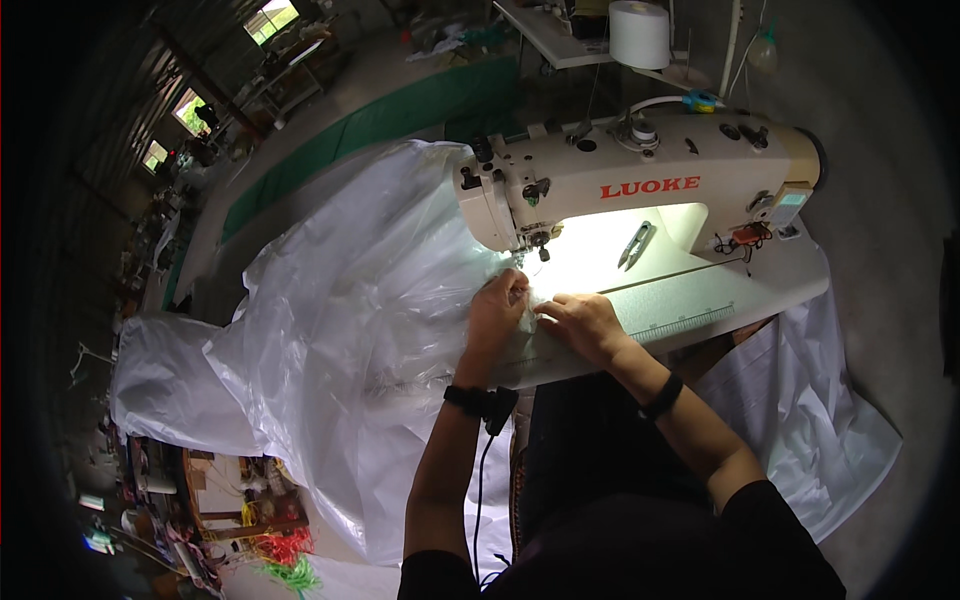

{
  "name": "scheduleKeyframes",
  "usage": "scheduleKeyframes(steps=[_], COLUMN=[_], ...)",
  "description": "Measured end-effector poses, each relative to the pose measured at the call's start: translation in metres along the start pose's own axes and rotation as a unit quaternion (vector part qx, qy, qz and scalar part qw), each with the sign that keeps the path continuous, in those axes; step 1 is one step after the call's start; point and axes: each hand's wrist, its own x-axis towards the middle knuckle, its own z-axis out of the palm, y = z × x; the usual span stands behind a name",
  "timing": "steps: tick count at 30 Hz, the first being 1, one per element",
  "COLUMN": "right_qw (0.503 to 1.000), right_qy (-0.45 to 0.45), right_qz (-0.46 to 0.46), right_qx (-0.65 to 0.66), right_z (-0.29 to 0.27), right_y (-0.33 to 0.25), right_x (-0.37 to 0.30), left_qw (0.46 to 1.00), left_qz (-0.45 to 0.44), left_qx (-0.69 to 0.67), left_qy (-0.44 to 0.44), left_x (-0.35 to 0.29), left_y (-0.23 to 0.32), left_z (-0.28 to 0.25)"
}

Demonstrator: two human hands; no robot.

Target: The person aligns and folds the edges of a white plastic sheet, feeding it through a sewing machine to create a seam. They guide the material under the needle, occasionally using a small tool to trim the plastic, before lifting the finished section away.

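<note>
A white sewing machine stands in front of me, its lamp lighting the bed below the arm. Over the left of the machine table spreads a large sheet of translucent white plastic, crumpled and shiny. Close in front of the needle area, my left hand pinches the edge of this sheet with bent fingers. My right hand is just to its right, thumb and fingers closed on a bunched bit of the same sheet. The needle tip and presser foot are partly lost in glare.
Thread snips lie on the machine bed, with a small orange object and dark cord farther right. White sheeting hangs at the right. A thread cone stands behind. Red and green strands lie at lower left.
</note>
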Motion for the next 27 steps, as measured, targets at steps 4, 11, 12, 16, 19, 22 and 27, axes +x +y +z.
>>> scheduleKeyframes(steps=[4,11,12,16,19,22,27], right_qw=[0.999,1.000,1.000,1.000,0.998,0.996,0.984], right_qy=[0.033,0.017,0.017,0.014,0.017,0.015,0.013], right_qz=[-0.012,0.004,0.002,0.020,0.046,0.077,0.143], right_qx=[-0.011,-0.006,-0.007,0.013,0.038,0.051,0.101], right_z=[-0.004,-0.007,-0.005,0.008,0.013,0.011,0.003], right_y=[-0.002,0.000,0.001,0.003,0.002,-0.001,-0.004], right_x=[-0.001,0.002,0.003,0.005,0.007,0.008,0.009], left_qw=[0.996,0.996,0.995,0.998,0.997,0.997,1.000], left_qz=[0.066,0.066,0.052,0.038,0.073,0.064,-0.025], left_qx=[0.048,0.048,0.060,-0.038,-0.002,0.041,0.003], left_qy=[-0.023,-0.041,-0.051,-0.031,-0.020,-0.006,0.007], left_x=[-0.010,-0.018,-0.020,-0.026,-0.033,-0.035,-0.030], left_y=[-0.001,-0.001,0.000,0.002,0.004,0.006,0.007], left_z=[-0.002,-0.007,-0.007,-0.007,-0.005,-0.001,0.001])
